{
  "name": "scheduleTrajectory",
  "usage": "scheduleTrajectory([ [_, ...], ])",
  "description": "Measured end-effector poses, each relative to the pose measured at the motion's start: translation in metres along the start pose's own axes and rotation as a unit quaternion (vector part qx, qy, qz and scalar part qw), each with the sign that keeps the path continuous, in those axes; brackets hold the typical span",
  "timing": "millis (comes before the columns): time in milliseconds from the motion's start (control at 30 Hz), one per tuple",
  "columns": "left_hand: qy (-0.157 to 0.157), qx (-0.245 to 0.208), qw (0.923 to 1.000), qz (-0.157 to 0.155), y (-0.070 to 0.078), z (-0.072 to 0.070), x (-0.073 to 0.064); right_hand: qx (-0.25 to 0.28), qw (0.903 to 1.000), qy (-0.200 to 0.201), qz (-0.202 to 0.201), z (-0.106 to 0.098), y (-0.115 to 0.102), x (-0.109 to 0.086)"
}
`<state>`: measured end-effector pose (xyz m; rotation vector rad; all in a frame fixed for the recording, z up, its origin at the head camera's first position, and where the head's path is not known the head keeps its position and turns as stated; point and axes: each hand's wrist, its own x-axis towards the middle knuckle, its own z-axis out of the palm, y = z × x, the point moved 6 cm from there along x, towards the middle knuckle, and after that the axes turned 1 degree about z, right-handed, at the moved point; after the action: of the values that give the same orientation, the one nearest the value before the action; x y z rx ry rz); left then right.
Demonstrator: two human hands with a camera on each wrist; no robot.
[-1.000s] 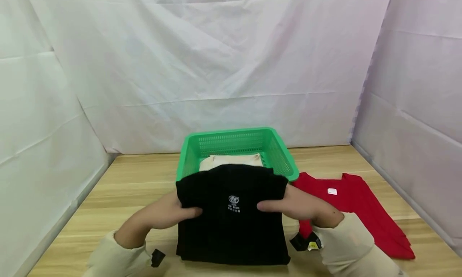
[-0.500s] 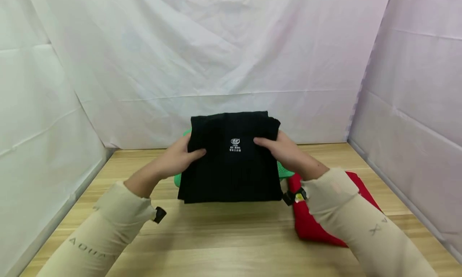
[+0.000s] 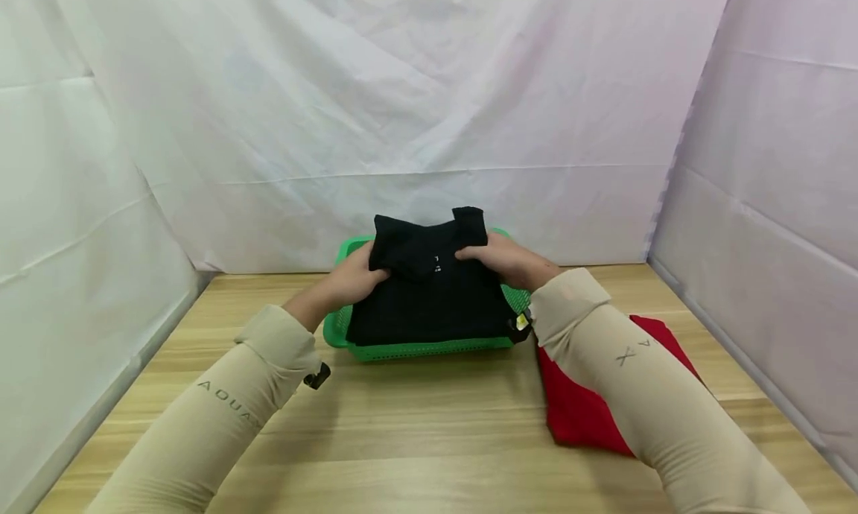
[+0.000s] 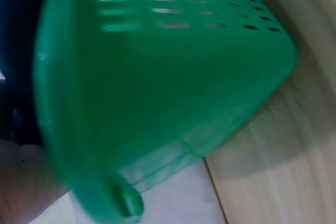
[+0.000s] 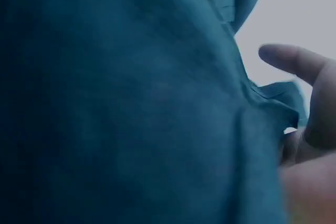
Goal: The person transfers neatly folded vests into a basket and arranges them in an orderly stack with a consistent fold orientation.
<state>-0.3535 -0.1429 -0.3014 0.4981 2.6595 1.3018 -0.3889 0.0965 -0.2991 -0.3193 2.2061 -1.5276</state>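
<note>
A folded black shirt (image 3: 432, 309) with a small white neck print covers most of the green basket's (image 3: 429, 349) opening in the head view. Its lower edge lies along the front rim, and its collar end stands up, crumpled. At the shirt's left side, my left hand (image 3: 353, 277) grips the cloth. My right hand (image 3: 507, 261) holds the opposite side with the thumb on top. The basket's slotted wall (image 4: 157, 82) fills the left wrist view, with my left hand (image 4: 26, 184) beside its rim. In the right wrist view, the shirt (image 5: 136, 103) looks bluish.
A red garment (image 3: 579, 410) lies on the wooden table (image 3: 415, 439) to the right, partly under my right forearm. White cloth walls (image 3: 429, 127) stand behind the basket and on both sides.
Both hands have carried the black shirt forward and then lowered it onto the basket. Its collar end has folded and crumpled. The pale cloth seen in the basket earlier is now hidden.
</note>
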Motion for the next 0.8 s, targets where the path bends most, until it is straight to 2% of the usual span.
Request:
scheduleTrajectory([
  [100,-0.012,-0.011,0.9998,-0.007,-0.006,0.005,0.003,0.002,0.9998,-0.015,0.011,0.001,0.005,0.000],
  [333,-0.017,-0.019,0.9993,-0.027,-0.019,0.009,0.001,-0.018,0.9992,-0.036,0.002,0.006,0.016,0.002],
  [467,-0.007,-0.015,0.9996,-0.023,-0.021,0.011,0.006,-0.082,0.9966,0.007,0.004,0.004,0.020,0.005],
  [600,0.016,0.001,0.9997,-0.017,-0.019,0.006,0.015,-0.152,0.9863,0.064,-0.007,-0.001,0.016,0.008],
  [800,0.002,0.017,0.9992,-0.035,-0.024,0.011,0.023,-0.175,0.9807,0.088,-0.002,0.002,0.024,0.014],
])
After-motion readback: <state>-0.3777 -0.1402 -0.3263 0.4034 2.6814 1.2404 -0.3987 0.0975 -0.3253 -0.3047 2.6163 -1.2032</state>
